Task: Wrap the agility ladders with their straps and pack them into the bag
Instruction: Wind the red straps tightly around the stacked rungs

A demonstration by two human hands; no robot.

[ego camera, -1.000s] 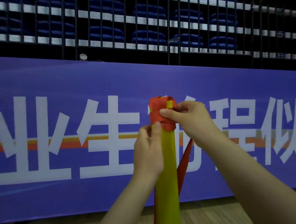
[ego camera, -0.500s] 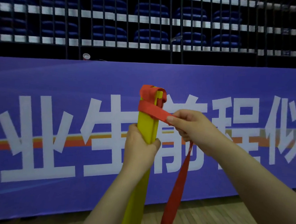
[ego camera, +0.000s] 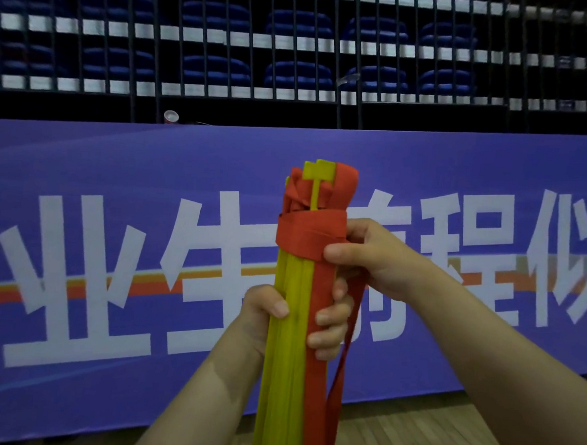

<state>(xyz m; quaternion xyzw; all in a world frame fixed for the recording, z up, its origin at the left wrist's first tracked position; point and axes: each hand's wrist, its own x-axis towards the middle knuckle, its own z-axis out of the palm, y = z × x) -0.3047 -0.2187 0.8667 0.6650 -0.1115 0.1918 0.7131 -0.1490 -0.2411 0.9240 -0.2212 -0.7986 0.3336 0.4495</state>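
Holding a folded ladder (ego camera: 287, 341) upright in mid-air, close to the camera, centre frame, in front of a banner. Yellow flat rungs are stacked together and the top end points up.

A red strap (ego camera: 310, 238) goes round the bundle near the top in a couple of overlapping turns. More red strap is bunched over the top end, and one length runs down the right side of the rungs. A loose tail hangs from under the right hand down to the bottom edge.

Left hand (ego camera: 261, 317): fingers curled round the bundle below the wrap, thumb on the yellow front, fingertips (ego camera: 328, 317) showing on the red side. Firm grip.

Right hand (ego camera: 375, 260): thumb pressed on the lower edge of the wrapped strap, other fingers curled behind it, pinching the strap against the bundle.

No writing or brand can be seen on the ladder or strap.

Purple banner (ego camera: 118, 165) has large white Chinese characters: 业, 生, then one mostly hidden behind the ladder and hands, then 程 and 似, which is cut off at the right edge. An orange and yellow stripe runs across behind the characters.

Dark railing (ego camera: 361, 100) stands above the banner, with rows of blue seats (ego camera: 216, 70) behind it. Wood floor (ego camera: 410, 439) is below. The bag is out of view.
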